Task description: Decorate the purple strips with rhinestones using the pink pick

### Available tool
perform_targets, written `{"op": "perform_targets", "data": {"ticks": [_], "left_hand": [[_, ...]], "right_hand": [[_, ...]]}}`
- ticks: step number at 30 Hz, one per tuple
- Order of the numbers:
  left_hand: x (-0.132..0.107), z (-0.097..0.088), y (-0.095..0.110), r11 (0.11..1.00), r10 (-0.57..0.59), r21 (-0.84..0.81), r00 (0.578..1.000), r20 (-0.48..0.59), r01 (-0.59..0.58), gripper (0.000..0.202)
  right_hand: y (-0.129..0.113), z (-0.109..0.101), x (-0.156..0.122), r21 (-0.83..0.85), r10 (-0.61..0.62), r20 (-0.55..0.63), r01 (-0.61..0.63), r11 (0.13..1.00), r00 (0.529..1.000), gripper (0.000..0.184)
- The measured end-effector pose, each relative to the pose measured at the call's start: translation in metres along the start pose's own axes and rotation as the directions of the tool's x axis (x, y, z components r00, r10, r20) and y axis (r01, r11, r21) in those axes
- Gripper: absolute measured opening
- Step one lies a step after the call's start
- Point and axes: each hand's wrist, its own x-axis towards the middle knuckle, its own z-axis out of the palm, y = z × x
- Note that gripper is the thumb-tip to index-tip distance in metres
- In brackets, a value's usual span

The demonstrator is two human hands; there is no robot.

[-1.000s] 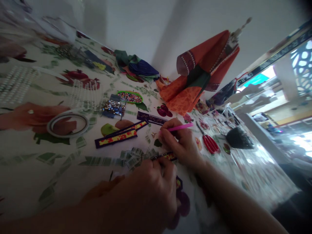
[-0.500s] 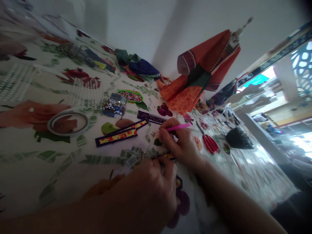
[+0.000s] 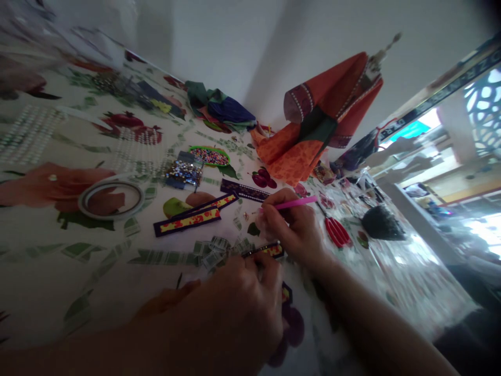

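My left hand [image 3: 235, 308] is closed, its fingertips pinching the near end of a narrow dark strip with a yellow and red pattern [image 3: 270, 249]. My right hand [image 3: 291, 230] is closed on a pink stick [image 3: 295, 202] whose tip points left and down toward the strip. Both hands rest low over a fruit-print tablecloth [image 3: 47, 282]. Two similar patterned strips [image 3: 188, 219] lie to the left of the hands.
A tape roll [image 3: 110, 199] lies at the left. Sequins [image 3: 183, 172] and a green dish of beads [image 3: 209, 155] sit behind the strips. Red-handled scissors [image 3: 336, 231], a dark tuft [image 3: 381, 223], folded cloth [image 3: 223, 109] and an orange-clad doll [image 3: 324, 117] stand farther back and right.
My right hand has shifted slightly right with the pink stick. My left hand keeps its pinch on the strip.
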Motion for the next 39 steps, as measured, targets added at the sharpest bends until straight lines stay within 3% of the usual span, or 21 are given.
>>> {"op": "perform_targets", "data": {"ticks": [5, 11, 18, 25, 39], "left_hand": [[-0.002, 0.000, 0.001, 1.000, -0.004, 0.002, 1.000, 0.019, 0.004, 0.040], [-0.003, 0.001, 0.006, 0.997, 0.000, 0.078, 0.998, 0.062, -0.005, 0.048], [-0.003, -0.012, 0.006, 0.999, -0.019, 0.044, 0.993, 0.114, 0.014, 0.035], [-0.011, -0.004, 0.000, 0.994, 0.016, -0.105, 1.000, 0.018, -0.014, 0.029], [-0.008, -0.006, 0.001, 0.991, -0.024, -0.133, 1.000, -0.010, 0.023, 0.021]], "right_hand": [[-0.012, -0.015, 0.000, -0.035, -0.072, -0.053, 0.070, 0.997, 0.996, 0.013], [-0.020, -0.033, -0.029, -0.079, -0.030, 0.017, 0.031, 0.996, 0.999, 0.010], [-0.005, -0.024, -0.062, -0.082, -0.013, -0.033, 0.011, 0.997, 0.999, 0.010], [-0.003, -0.023, -0.060, -0.104, -0.064, 0.000, 0.064, 0.993, 0.998, 0.012], [-0.001, -0.020, -0.059, -0.128, -0.093, -0.004, 0.092, 0.988, 0.996, 0.010]]}}
